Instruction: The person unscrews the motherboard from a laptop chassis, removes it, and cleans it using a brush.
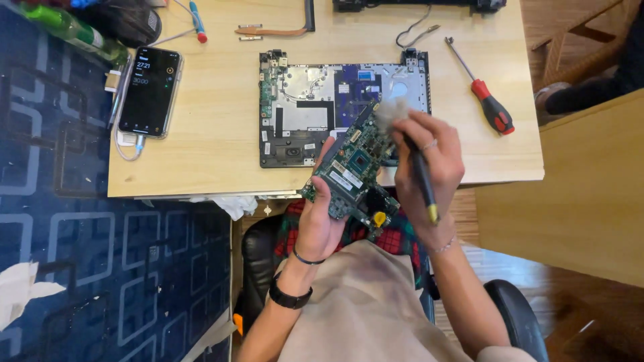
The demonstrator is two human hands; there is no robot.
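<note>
Circuit board [353, 169], green and roughly rectangular, is held up in the air just off the near edge of the tabletop [215, 134], above the person's lap. Its long axis runs on a diagonal: the lower end points toward the person's left side, the upper end toward the far right, where it overlaps the open laptop base [315, 110] in view. The component side faces up toward the camera.

The left hand [322, 214] grips the board's lower end, thumb across the top face and fingers curled beneath. The right hand [429, 164] is closed around a dark-handled brush [421, 175] with a yellow butt; the handle slopes down toward the person, and the pale bristle tuft, blurred, rests on the board's upper end.

The laptop base lies flat near the middle of the tabletop, close to the near edge. A red-handled screwdriver [484, 94] lies toward the right edge, slanted. A phone [150, 91] with a lit screen lies near the left edge, and a green bottle [70, 28] sits at the far left corner.
</note>
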